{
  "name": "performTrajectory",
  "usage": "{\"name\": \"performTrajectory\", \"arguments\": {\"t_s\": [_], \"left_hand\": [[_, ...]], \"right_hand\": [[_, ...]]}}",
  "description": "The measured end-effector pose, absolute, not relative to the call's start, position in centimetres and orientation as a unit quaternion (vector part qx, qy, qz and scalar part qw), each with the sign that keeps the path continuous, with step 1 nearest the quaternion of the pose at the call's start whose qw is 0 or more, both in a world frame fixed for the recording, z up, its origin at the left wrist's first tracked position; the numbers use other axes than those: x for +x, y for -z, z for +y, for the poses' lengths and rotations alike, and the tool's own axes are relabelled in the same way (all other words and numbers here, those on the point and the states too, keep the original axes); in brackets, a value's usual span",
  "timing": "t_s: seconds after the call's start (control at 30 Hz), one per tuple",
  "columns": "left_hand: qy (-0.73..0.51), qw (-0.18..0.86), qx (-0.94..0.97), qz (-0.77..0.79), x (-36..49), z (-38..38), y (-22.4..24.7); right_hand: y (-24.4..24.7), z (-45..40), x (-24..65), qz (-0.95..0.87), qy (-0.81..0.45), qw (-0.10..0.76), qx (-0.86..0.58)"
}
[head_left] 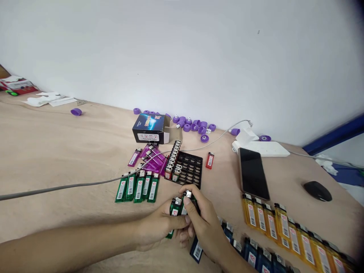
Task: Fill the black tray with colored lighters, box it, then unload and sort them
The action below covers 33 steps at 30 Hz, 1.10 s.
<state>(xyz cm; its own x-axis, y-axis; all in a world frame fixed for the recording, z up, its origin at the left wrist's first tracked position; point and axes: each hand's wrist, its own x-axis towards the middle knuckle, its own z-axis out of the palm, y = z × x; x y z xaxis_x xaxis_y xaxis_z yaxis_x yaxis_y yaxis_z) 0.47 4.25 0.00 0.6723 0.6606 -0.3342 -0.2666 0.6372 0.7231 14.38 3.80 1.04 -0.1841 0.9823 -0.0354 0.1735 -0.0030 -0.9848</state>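
My left hand (162, 226) is closed round a green lighter (175, 210), its metal top upward. Pressed against it, my right hand (204, 220) pinches a second green lighter (184, 207) by its top, and the left thumb touches that one too. Just beyond the hands lies a black slotted tray (196, 167). Upright lighters (173, 157) fill its left column, and a green lighter (177, 172) stands in the column beside it. Several green lighters (139, 187) lie to the left, with purple lighters (153, 159) behind them. A blue lighter (196, 250) shows partly under my right hand.
A grey cable (85, 185) crosses the table over the purple lighters. Behind the tray stands an open box (149, 129) near purple caps (195, 126). A red lighter (209, 160), phone (254, 172), power strip (273, 149), mouse (317, 190), yellow lighters (271, 223) and blue lighters (251, 254) lie right.
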Motion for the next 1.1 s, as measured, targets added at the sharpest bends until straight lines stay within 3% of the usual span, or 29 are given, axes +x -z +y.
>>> {"name": "performTrajectory", "arguments": {"t_s": [0.23,0.43,0.53,0.63,0.7,1.1], "left_hand": [[-0.284,0.858,0.316,0.287,0.3,4.6,0.0],[-0.287,0.820,0.412,0.275,0.1,3.9,0.5],[-0.316,0.671,0.563,0.363,-0.8,3.4,0.2],[-0.366,0.466,0.682,0.429,-2.0,3.5,0.1],[-0.372,0.414,0.700,0.448,-2.5,4.0,0.2],[-0.319,0.420,0.686,0.502,-1.8,5.6,0.0]], "right_hand": [[-0.6,4.1,14.5,-0.540,-0.561,0.381,-0.498],[-2.7,5.7,16.1,-0.462,-0.508,0.488,-0.539],[-4.8,7.5,17.8,-0.476,-0.434,0.522,-0.559],[-6.2,9.8,18.4,-0.555,-0.369,0.495,-0.557],[-6.1,11.3,17.8,-0.613,-0.328,0.468,-0.545],[-1.5,13.1,14.6,-0.691,-0.227,0.452,-0.517]]}}
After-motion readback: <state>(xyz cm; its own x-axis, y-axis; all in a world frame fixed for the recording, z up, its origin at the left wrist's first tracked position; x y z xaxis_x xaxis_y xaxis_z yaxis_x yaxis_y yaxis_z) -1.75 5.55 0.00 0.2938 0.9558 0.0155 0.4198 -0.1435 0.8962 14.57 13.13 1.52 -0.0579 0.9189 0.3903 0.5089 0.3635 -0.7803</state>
